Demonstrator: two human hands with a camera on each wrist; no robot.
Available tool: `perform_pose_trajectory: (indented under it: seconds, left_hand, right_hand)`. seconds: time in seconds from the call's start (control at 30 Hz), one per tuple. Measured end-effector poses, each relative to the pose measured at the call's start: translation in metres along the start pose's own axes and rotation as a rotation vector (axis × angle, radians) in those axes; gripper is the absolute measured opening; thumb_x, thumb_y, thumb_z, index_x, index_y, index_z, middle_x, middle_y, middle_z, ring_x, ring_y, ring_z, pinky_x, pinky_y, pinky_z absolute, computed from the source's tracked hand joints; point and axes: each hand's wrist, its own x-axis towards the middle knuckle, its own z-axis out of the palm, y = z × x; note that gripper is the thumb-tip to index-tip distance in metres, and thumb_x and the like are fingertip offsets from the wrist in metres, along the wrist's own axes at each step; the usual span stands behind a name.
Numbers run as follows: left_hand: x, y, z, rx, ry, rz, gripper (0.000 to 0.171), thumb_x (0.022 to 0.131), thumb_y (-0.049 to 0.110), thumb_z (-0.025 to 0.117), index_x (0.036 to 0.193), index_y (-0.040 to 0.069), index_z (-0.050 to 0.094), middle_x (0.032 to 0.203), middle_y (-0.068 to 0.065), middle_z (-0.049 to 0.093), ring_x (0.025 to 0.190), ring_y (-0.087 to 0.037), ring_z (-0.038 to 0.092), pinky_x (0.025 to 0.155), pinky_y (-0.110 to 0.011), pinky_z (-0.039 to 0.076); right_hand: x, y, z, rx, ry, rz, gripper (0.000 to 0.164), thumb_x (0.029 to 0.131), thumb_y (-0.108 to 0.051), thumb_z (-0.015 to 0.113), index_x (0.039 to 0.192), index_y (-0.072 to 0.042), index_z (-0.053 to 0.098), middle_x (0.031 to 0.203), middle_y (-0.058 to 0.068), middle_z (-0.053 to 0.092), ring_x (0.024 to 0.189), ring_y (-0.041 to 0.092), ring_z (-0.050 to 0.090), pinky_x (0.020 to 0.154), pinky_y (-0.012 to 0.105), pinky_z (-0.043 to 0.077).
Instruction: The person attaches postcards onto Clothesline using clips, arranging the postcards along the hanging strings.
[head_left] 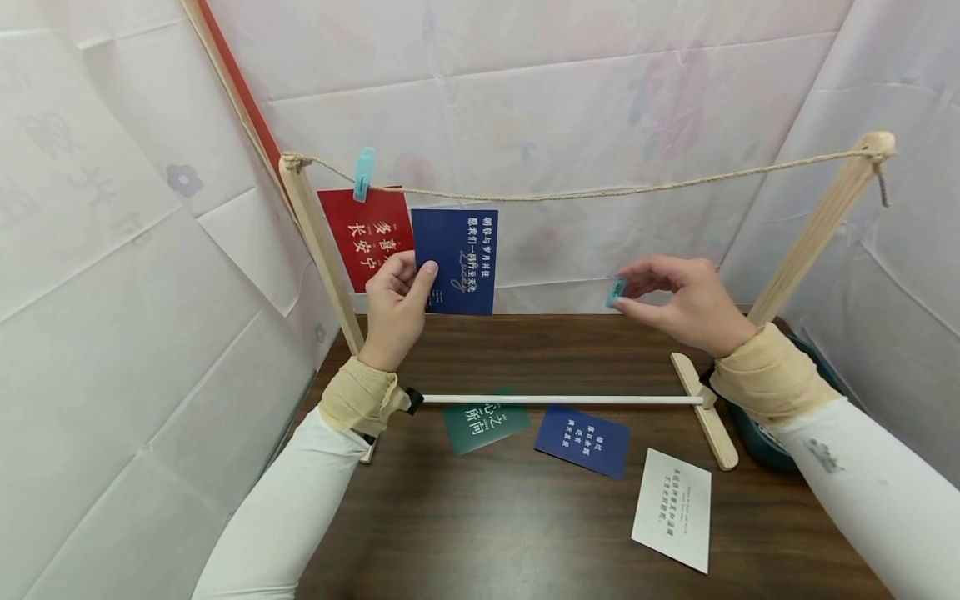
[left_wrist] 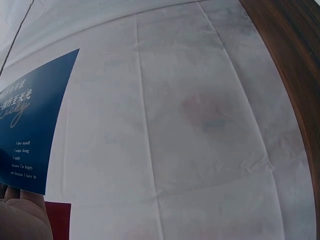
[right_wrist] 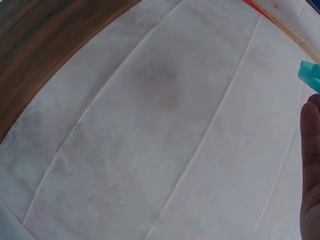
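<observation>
My left hand [head_left: 396, 310] pinches a dark blue card [head_left: 457, 258] by its lower left edge, thumb in front. The card stands upright just below the twine [head_left: 570, 197] and overlaps a red card [head_left: 352, 225] hanging behind it. A light blue clothespin [head_left: 363, 175] clips the red card to the twine at the left. Off to the right, my right hand [head_left: 678, 300] holds another light blue clothespin [head_left: 617, 292] between thumb and fingers, below the twine. In the left wrist view the blue card [left_wrist: 35, 125] shows white and silver lettering.
Wooden posts [head_left: 817, 233] carry the twine, joined low down by a white rod [head_left: 555, 400]. On the brown table [head_left: 495, 525] lie a green card [head_left: 487, 429], a second blue card [head_left: 582, 442] and a white card [head_left: 672, 510]. A dark green container [head_left: 757, 442] stands behind my right forearm.
</observation>
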Motion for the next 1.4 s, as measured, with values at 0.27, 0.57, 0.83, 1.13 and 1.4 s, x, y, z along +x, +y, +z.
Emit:
perform_pose_trajectory:
  seconds: [0.27,0.57,0.83,1.13,1.4]
  left_hand:
    - [0.002,0.001,0.000,-0.002,-0.008,-0.006,0.019,0.108,0.001,0.062,0.119,-0.014,0.067,0.112,-0.036,0.076,0.082,0.000,0.075,0.080,-0.020,0.063]
    - [0.002,0.000,-0.002,0.001,-0.008,-0.001,0.019,0.108,0.002,0.062,0.119,-0.014,0.066,0.112,-0.036,0.076,0.083,0.000,0.076,0.081,-0.020,0.063]
    - [0.002,-0.001,-0.002,-0.004,-0.004,0.014,0.018,0.108,0.002,0.061,0.117,-0.013,0.067,0.110,-0.035,0.077,0.083,0.000,0.076,0.080,-0.021,0.064]
    - [0.002,0.002,-0.001,-0.001,0.001,0.015,0.017,0.107,0.001,0.062,0.116,-0.013,0.068,0.106,-0.032,0.077,0.072,-0.003,0.067,0.069,-0.017,0.058]
    - [0.002,0.000,-0.002,0.018,0.010,0.022,0.017,0.107,0.002,0.063,0.114,-0.013,0.068,0.095,-0.017,0.080,0.063,-0.005,0.056,0.058,-0.017,0.047]
  right_hand:
    - [0.009,-0.008,0.004,0.004,-0.007,-0.013,0.032,0.082,0.009,0.089,0.111,0.000,0.079,0.093,0.010,0.081,0.087,-0.006,0.068,0.083,0.007,0.053]
    - [0.022,-0.017,0.009,0.036,-0.014,-0.068,0.032,0.081,0.009,0.089,0.109,0.001,0.079,0.092,0.009,0.080,0.085,0.000,0.071,0.084,0.009,0.055]
    - [0.034,-0.025,0.014,0.036,-0.018,-0.117,0.029,0.081,0.009,0.089,0.107,0.001,0.079,0.091,0.007,0.081,0.083,0.002,0.072,0.082,0.008,0.054]
    - [0.046,-0.034,0.019,0.067,-0.024,-0.142,0.026,0.082,0.009,0.089,0.105,0.001,0.079,0.090,0.007,0.081,0.082,-0.002,0.071,0.079,0.009,0.056]
    - [0.057,-0.043,0.021,0.077,-0.026,-0.160,0.030,0.083,0.010,0.088,0.111,0.005,0.078,0.091,0.010,0.081,0.083,0.001,0.072,0.081,0.010,0.057]
